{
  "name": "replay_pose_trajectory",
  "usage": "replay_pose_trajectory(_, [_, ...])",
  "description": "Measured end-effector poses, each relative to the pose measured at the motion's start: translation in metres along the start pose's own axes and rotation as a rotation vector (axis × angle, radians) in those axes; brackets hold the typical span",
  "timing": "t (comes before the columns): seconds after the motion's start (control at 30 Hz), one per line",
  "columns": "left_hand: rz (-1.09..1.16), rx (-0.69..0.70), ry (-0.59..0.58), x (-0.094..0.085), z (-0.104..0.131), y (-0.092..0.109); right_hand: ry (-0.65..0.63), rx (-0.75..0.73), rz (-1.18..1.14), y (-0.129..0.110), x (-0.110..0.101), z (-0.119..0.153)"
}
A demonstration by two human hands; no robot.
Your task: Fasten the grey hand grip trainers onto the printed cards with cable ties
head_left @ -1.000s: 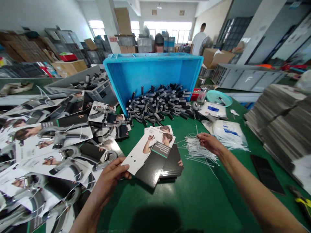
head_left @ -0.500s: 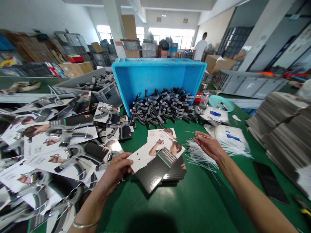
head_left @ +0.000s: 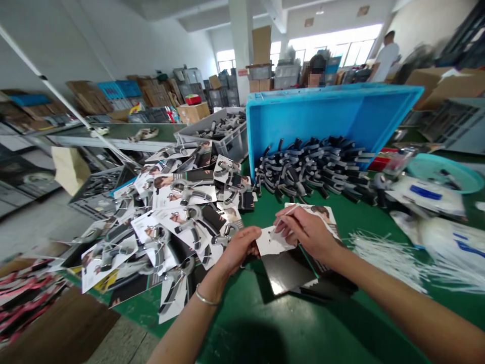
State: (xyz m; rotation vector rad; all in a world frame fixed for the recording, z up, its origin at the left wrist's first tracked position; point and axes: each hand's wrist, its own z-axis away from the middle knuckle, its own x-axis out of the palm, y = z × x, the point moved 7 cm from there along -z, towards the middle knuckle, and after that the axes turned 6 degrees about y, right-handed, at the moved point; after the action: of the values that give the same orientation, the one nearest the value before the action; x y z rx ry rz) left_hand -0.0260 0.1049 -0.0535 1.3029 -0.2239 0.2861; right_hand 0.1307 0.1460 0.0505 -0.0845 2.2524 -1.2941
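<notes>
My left hand [head_left: 242,247] pinches the left edge of a printed cardboard card [head_left: 286,273], white at the top and black below, with small punched holes. Over the card's white part, my right hand [head_left: 308,232] has its fingers closed on a thin white cable tie [head_left: 282,218], its tip close to the holes. Whether the tie passes through a hole I cannot tell. Behind the right hand lies a stack of similar cards [head_left: 329,215]. To the right, loose white cable ties [head_left: 386,258] are spread on the green table [head_left: 242,323].
At left, hand grippers fastened to cards [head_left: 185,222] lie heaped. A blue crate [head_left: 333,111] on its side spills loose hand grippers [head_left: 310,169]. Bags of ties [head_left: 454,237] and a turquoise tray [head_left: 447,169] are at right. Another person [head_left: 314,73] is behind the crate.
My right hand has moved left from the loose ties to the card, bringing a cable tie. The left hand still holds the card. The view has turned left.
</notes>
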Motion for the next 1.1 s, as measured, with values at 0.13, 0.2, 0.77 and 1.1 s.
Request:
replay_pose_trajectory(0.13, [0.12,0.089,0.132,-0.01,0.0,-0.017,0.03,-0.01,0.073,0.024,0.007,0.001])
replay_pose_trajectory(0.2, [0.156,0.107,0.157,-0.009,0.001,-0.028,0.053,0.024,0.063,0.029,0.004,0.003])
replay_pose_trajectory(0.77, [0.054,0.252,0.297,-0.002,0.001,-0.029,-0.152,-0.001,0.049,0.029,0.017,0.0])
replay_pose_trajectory(1.1, [-0.165,0.302,0.237,0.0,0.053,-0.036,-0.172,-0.012,0.095,0.033,0.015,-0.001])
